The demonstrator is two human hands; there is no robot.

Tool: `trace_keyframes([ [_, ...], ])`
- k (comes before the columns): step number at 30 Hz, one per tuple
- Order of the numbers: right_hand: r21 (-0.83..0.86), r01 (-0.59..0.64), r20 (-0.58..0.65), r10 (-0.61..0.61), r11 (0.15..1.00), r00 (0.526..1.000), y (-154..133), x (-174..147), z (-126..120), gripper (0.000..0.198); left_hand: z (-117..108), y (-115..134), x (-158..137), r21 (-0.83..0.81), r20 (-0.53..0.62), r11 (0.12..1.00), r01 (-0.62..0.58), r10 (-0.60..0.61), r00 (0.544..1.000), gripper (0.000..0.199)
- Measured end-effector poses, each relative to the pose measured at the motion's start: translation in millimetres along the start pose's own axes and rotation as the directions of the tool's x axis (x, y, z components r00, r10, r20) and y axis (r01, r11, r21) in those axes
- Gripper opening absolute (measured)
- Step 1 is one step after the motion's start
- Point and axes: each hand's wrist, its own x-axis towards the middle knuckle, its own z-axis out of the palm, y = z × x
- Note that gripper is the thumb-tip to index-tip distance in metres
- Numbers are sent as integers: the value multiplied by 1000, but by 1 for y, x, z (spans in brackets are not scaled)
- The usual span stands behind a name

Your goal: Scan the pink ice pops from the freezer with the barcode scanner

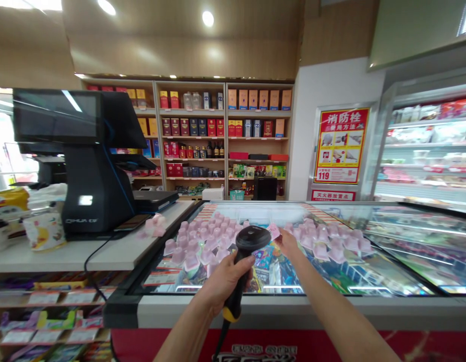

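Observation:
My left hand [229, 279] is wrapped round the handle of a black barcode scanner [252, 237] with a yellow-tipped base and a hanging cable. The scanner's head points right, towards a small pink cup [273, 232] pinched in the fingers of my right hand [287, 243]. Both hands are above the glass top of a chest freezer [278, 303]. Many similar pink cups [213, 234] stand upside down on the glass to the left, and another group of pink cups [327, 239] lies to the right. Packaged goods show through the glass.
To the left, a black checkout terminal [100, 171] stands on a counter [119, 252] beside a clear bag [44, 226] and a few pink cups [155, 225]. Shelves of boxes [195, 127] line the back wall. A refrigerated display [429, 146] is at right.

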Motion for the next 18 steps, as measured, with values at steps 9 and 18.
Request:
trace_keyframes([
  [9, -29, -116, -104, 112, 993, 988, -12, 1, 0, 4, -5, -5, 10, 25, 50, 999, 45, -46, 998, 24],
  [18, -99, -148, -154, 131, 984, 979, -14, 7, 1, 7, -4, -10, 13, 42, 200, 999, 31, -39, 979, 21],
])
